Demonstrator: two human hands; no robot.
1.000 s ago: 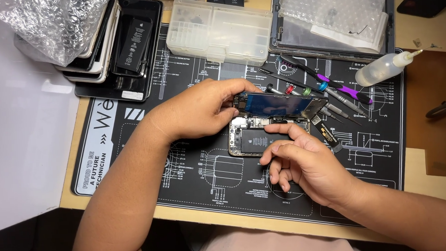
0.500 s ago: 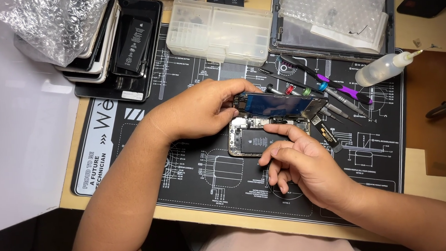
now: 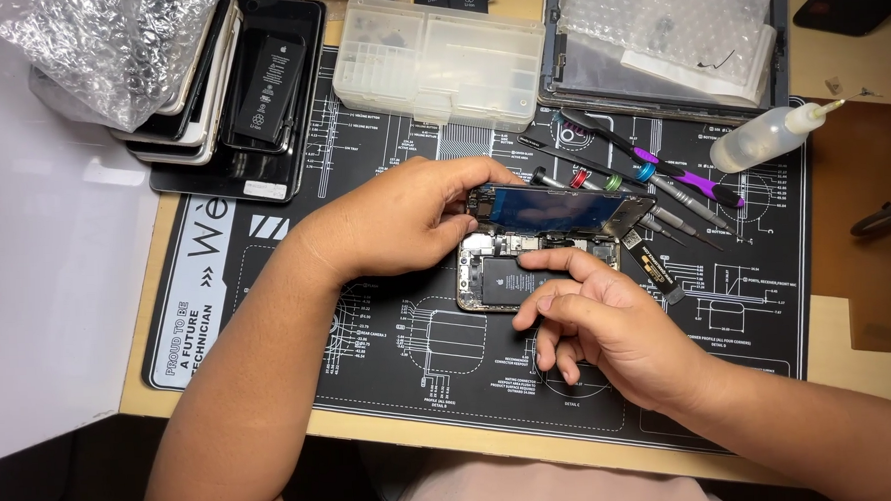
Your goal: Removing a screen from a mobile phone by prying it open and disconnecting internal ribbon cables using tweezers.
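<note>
With our left hand (image 3: 404,222) we pinch the lifted screen panel (image 3: 554,208) on edge, tilted up off the opened phone body (image 3: 502,278) on the black work mat (image 3: 391,383), so the inside shows. Our right hand (image 3: 609,323) rests a fingertip inside it, other fingers loosely curled and holding nothing; screwdrivers (image 3: 663,186) and a squeeze bottle (image 3: 761,139) crowd just behind

Blue phone screen (image 3: 554,208) tilted up above black mat (image 3: 390,363)
</note>
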